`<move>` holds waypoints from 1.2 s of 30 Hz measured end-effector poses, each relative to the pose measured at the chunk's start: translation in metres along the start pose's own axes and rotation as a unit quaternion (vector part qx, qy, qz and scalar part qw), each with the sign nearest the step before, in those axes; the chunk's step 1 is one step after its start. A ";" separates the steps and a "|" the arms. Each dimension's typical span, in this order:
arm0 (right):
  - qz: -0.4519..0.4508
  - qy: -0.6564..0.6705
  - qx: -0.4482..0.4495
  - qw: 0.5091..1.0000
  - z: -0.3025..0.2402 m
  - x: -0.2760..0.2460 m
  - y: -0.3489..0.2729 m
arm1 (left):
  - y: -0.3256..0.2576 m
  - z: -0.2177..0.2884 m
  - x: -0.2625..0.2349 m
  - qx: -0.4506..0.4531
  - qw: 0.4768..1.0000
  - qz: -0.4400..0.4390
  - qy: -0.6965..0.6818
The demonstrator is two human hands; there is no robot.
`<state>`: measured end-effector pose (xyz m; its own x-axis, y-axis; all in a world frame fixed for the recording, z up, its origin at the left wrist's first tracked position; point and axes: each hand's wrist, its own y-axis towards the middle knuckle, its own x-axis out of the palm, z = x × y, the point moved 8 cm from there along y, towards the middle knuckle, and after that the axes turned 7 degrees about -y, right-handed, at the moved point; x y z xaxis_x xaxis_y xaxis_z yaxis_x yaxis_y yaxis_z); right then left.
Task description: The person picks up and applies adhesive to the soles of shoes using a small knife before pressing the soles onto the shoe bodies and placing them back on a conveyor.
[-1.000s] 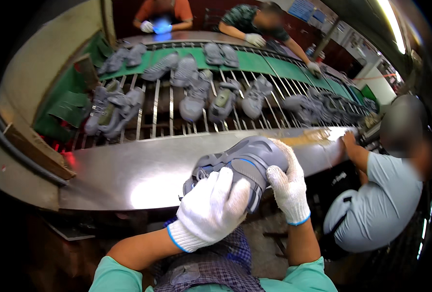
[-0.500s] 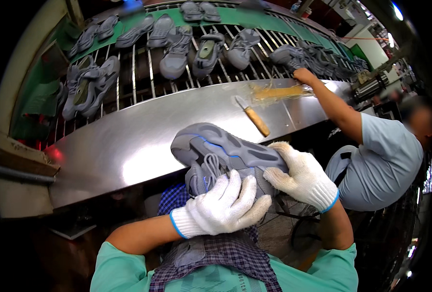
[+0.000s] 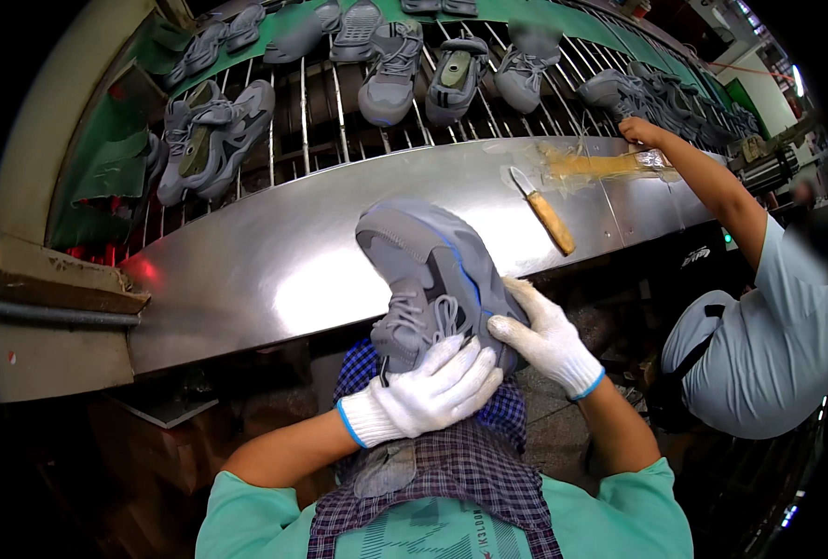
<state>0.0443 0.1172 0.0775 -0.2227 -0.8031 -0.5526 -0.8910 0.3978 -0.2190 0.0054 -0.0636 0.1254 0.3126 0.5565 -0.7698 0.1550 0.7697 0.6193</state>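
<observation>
Both my hands wear white gloves and hold one grey sneaker (image 3: 425,270) with blue trim, just in front of the steel bench (image 3: 274,252). My left hand (image 3: 432,391) wraps the laced upper near the tongue from below. My right hand (image 3: 544,340) presses against the shoe's side at the right. The shoe's toe points up and away from me, over the bench edge. A checked apron covers my chest under the shoe.
A knife with a wooden handle (image 3: 546,212) lies on the bench. Behind it, several grey sneakers (image 3: 390,70) ride a green roller conveyor. A co-worker in a light shirt (image 3: 763,317) at the right reaches a hand (image 3: 639,132) to the bench.
The shoe has turned in my hands, its toe now pointing up and away. My left hand slid along to the laces. The view dipped closer to the bench.
</observation>
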 end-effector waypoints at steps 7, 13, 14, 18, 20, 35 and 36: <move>-0.116 -0.021 0.041 0.992 -0.015 0.006 0.034 | 0.006 -0.006 -0.003 -0.008 1.000 -0.015 -0.003; -0.249 -0.003 0.012 0.968 -0.041 0.020 0.062 | -0.004 -0.008 -0.011 -0.027 0.999 -0.005 0.018; -0.263 -0.016 0.014 0.964 -0.055 0.019 0.063 | -0.007 -0.008 -0.012 -0.026 0.999 -0.006 0.025; -0.205 -0.113 -0.074 0.969 -0.083 0.027 0.065 | -0.016 -0.010 -0.018 -0.027 0.998 -0.001 0.049; -0.140 -0.088 -0.140 0.976 -0.084 0.032 0.069 | -0.016 -0.010 -0.025 -0.036 0.998 0.001 0.054; -0.162 -0.310 -0.143 0.926 -0.148 0.039 0.078 | -0.035 -0.034 -0.062 -0.054 0.998 -0.013 -0.032; -0.257 -0.279 -0.059 0.923 -0.143 0.037 0.072 | -0.034 -0.035 -0.067 -0.060 0.997 -0.020 -0.037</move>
<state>-0.0849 0.0524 0.1565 0.4505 -0.5062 -0.7354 -0.8666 -0.0502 -0.4964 -0.0541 -0.1161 0.1503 0.3779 0.5030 -0.7773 0.0579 0.8250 0.5621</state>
